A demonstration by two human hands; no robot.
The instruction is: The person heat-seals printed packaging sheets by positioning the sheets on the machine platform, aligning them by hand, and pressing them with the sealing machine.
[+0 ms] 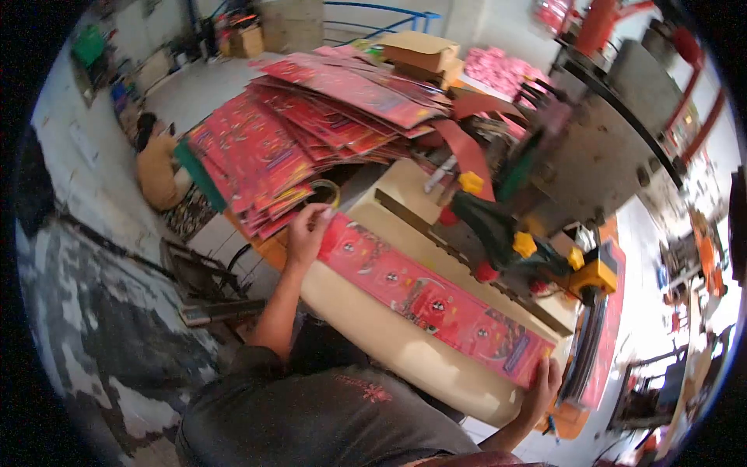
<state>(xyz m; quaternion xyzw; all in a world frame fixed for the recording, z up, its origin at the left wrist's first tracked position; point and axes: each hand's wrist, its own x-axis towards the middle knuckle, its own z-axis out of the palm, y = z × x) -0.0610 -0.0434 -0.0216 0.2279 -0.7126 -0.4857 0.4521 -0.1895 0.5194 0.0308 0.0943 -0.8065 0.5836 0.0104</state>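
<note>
A large heap of red printed sheets (pixel 342 109) lies beyond the cream work surface (pixel 397 338). Over that surface stretches a red printed strip (pixel 436 303), one end pinched by the left hand (pixel 308 229); the right hand (pixel 547 381) touches the other, its grip too unclear to tell.

Blue railing (pixel 428 17), at the rear. Cardboard box (pixel 416 51), standing beside a heap of pink items (pixel 499 68). One person (pixel 159 171), tan top, low down at left, near a pale wall (pixel 82 144).
</note>
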